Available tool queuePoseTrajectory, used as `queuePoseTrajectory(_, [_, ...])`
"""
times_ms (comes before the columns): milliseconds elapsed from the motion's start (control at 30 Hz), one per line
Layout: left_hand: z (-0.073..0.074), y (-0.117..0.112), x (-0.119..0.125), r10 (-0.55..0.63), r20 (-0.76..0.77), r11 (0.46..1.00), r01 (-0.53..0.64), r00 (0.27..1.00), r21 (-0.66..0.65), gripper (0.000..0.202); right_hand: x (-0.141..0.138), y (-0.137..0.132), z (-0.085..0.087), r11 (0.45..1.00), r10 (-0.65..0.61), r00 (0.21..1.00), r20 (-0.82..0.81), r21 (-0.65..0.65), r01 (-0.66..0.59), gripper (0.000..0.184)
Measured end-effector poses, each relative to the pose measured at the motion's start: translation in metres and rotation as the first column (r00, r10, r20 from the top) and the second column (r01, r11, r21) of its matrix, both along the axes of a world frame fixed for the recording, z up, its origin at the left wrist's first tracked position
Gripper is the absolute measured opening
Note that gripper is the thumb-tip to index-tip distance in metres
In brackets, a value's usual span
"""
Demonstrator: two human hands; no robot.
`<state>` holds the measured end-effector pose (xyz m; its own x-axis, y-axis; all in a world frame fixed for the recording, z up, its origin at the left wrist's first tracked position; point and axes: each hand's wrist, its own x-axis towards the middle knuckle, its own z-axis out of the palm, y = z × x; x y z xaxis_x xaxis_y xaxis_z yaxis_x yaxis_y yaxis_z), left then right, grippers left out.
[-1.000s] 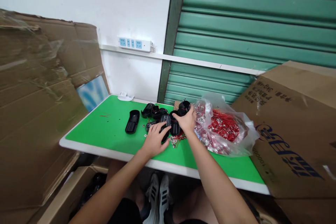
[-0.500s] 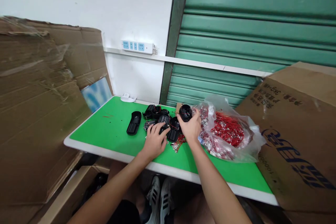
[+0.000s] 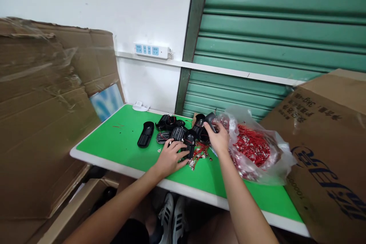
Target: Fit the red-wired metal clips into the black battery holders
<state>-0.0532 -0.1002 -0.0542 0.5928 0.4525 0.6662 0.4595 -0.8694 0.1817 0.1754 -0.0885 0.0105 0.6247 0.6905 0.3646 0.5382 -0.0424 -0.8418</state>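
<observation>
Several black plastic housings [image 3: 175, 129] with thin red wires lie in a heap on the green table [image 3: 120, 145]. My left hand [image 3: 170, 156] rests on the near edge of the heap, fingers spread over one housing. My right hand [image 3: 219, 137] is closed on a black housing [image 3: 211, 120] lifted at the heap's right end, beside a clear plastic bag [image 3: 254, 148] full of red wired parts. A few loose red wired contacts [image 3: 198, 155] lie between my hands. One black housing [image 3: 145, 134] lies apart to the left.
Taped cardboard sheets [image 3: 42, 114] lean at the left. A large printed carton [image 3: 328, 145] stands at the right. A green roller shutter [image 3: 271, 38] and a white wall with a power strip [image 3: 151, 50] are behind. A small white object [image 3: 140, 106] sits at the table's back edge.
My right hand has lifted one black housing off the heap's right end. My left hand has slid a little nearer on the heap. The view shifted slightly left.
</observation>
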Motion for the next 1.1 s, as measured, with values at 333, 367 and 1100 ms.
queuePoseTrajectory(333, [-0.002,0.0,0.001,0.031,0.007,0.999,-0.031,1.0,-0.013,0.018,-0.007,-0.011,-0.006,0.988,0.016,0.983,0.181,0.145,-0.043,0.068])
queuePoseTrajectory(367, [-0.002,0.0,0.001,0.031,0.01,1.0,-0.031,0.999,-0.007,0.018,-0.007,-0.013,-0.007,0.987,0.026,0.974,0.227,0.149,-0.061,0.066])
queuePoseTrajectory(1100, [0.017,-0.011,-0.009,0.19,0.09,0.977,-0.179,0.978,-0.114,0.047,-0.005,-0.062,0.003,0.906,0.404,0.781,0.476,-0.088,-0.415,0.046])
